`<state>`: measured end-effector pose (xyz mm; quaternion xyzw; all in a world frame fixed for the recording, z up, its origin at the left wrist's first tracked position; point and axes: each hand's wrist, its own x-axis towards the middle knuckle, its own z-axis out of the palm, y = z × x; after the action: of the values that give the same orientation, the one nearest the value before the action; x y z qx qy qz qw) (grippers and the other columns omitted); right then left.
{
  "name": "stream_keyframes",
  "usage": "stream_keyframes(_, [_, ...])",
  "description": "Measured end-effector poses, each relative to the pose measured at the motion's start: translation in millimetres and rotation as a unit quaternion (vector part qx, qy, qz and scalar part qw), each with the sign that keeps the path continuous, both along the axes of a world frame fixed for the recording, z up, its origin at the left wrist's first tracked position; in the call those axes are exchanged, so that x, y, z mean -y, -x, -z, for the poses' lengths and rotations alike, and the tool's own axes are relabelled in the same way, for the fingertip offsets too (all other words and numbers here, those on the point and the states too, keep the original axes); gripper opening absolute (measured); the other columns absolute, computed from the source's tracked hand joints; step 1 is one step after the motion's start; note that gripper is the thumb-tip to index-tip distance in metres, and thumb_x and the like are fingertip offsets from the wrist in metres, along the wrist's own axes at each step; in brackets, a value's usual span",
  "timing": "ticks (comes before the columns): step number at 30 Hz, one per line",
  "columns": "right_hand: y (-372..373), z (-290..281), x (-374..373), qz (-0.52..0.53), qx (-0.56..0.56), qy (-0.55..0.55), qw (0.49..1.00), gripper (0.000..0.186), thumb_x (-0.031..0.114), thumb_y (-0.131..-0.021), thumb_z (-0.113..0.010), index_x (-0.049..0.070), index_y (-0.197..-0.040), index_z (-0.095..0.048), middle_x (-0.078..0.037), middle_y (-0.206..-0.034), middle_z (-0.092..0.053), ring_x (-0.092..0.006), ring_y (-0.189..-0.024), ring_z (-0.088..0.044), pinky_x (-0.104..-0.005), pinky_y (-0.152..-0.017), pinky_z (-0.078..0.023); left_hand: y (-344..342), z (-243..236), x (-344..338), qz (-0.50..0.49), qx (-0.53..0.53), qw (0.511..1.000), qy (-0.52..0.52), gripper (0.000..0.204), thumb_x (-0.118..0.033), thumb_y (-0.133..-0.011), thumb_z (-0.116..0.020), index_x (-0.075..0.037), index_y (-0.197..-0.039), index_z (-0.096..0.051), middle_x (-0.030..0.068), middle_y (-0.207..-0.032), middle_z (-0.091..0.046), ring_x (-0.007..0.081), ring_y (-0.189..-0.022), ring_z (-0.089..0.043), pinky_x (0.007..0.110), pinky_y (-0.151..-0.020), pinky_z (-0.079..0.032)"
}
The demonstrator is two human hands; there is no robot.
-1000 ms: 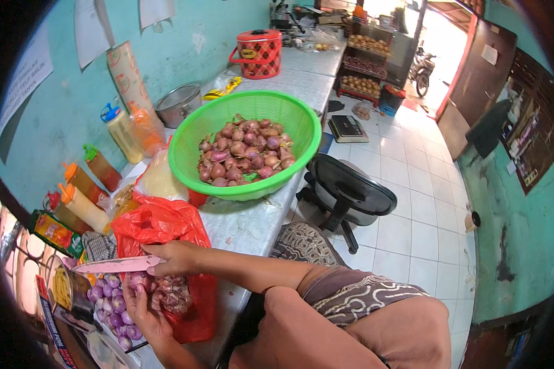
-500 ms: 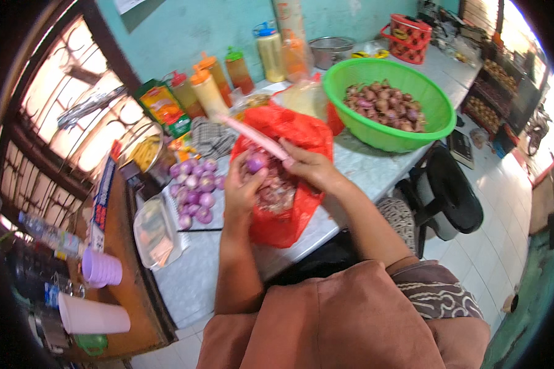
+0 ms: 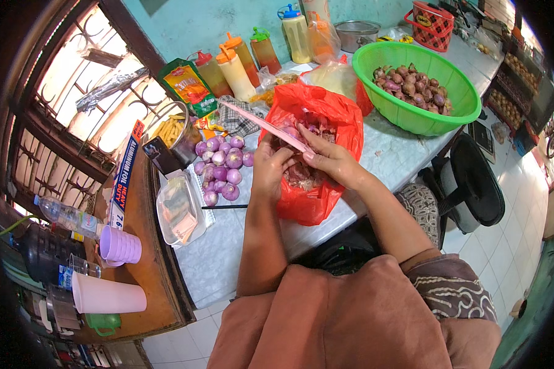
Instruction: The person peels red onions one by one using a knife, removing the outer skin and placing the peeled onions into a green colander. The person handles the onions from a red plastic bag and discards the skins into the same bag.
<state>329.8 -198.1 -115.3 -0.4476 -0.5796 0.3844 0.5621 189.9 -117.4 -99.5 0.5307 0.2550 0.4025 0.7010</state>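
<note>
My right hand (image 3: 333, 161) is closed on a knife (image 3: 252, 119) with a pink blade, which points to the upper left. Beside it, my left hand (image 3: 272, 167) has its fingers curled together under the blade. Whatever those fingers hold is hidden. Both hands are over an open red plastic bag (image 3: 346, 117) with papery skins and reddish shallots inside. Left of the bag, several peeled purple shallots (image 3: 220, 165) lie in a heap on the table. Unpeeled shallots (image 3: 412, 90) fill part of a green basket (image 3: 461, 111) at the right.
A clear plastic tub (image 3: 166, 200) stands left of the shallots, near a metal pot (image 3: 188, 140) of yellow pieces. Squeeze bottles (image 3: 237, 75) line the teal wall. A black chair (image 3: 477, 184) is close to the table's right edge. Cups (image 3: 111, 292) occupy the wooden ledge.
The view has shifted, so the table appears further left and lower hands appear further right. The purple shallot at my left fingers is now out of sight, and the fingers sit closer to the knife.
</note>
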Motion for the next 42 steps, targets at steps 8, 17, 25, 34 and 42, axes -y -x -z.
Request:
stream_keyframes(8, [3.0,-2.9,2.4,-0.002,-0.017,-0.015,1.0,0.06,0.025,-0.087,-0.053,0.003,-0.137,-0.026,-0.01,-0.126,-0.047,-0.0115,-0.112,-0.042,-0.025,-0.096,-0.031,0.4,-3.6,5.8,0.009,0.009,1.0,-0.002,0.033,-0.006,-0.081,-0.056,-0.007,-0.114,-0.05,0.0023,-0.104,-0.058,0.0114,-0.087,-0.058,0.022,-0.07,-0.046])
stream_keyframes(17, [6.7,11.6,-3.9,0.037,-0.011,-0.057,0.998,0.054,0.025,-0.087,-0.054,0.008,-0.135,-0.033,-0.008,-0.113,-0.056,-0.0096,-0.099,-0.049,-0.0247,-0.089,-0.037,-4.2,7.5,1.8,0.009,0.054,0.998,-0.026,0.032,-0.005,-0.082,-0.056,-0.005,-0.113,-0.048,-0.0001,-0.1,-0.056,0.0083,-0.083,-0.057,0.016,-0.063,-0.043])
stream_keyframes(25, [6.4,6.7,-7.8,-0.012,-0.149,-0.064,0.987,0.048,0.024,-0.089,-0.052,0.008,-0.132,-0.039,-0.007,-0.103,-0.059,-0.0082,-0.086,-0.052,-0.0225,-0.073,-0.043,-4.7,-4.6,7.6,-0.005,0.024,1.0,0.011,0.034,-0.007,-0.083,-0.057,-0.005,-0.115,-0.047,0.0025,-0.101,-0.056,0.0104,-0.084,-0.057,0.019,-0.069,-0.047])
stream_keyframes(34, [8.0,-25.0,12.8,-0.062,-0.334,0.085,0.937,0.051,0.025,-0.089,-0.05,0.01,-0.135,-0.034,0.004,-0.065,-0.043,-0.0053,-0.044,-0.039,-0.0176,-0.036,-0.03,0.0,-7.4,6.5,0.035,0.031,0.999,0.018,0.031,-0.008,-0.085,-0.053,-0.002,-0.115,-0.047,0.0069,-0.101,-0.056,0.0157,-0.087,-0.058,0.029,-0.076,-0.053])
stream_keyframes(42, [0.5,-8.3,4.8,-0.053,-0.159,0.056,0.984,0.053,0.022,-0.089,-0.051,0.012,-0.137,-0.031,0.003,-0.074,-0.053,-0.0037,-0.05,-0.04,-0.0177,-0.039,-0.031,-0.4,-3.9,4.5,0.03,0.064,0.997,0.026,0.031,-0.008,-0.084,-0.053,-0.004,-0.115,-0.049,0.0061,-0.103,-0.055,0.0151,-0.086,-0.057,0.028,-0.074,-0.051])
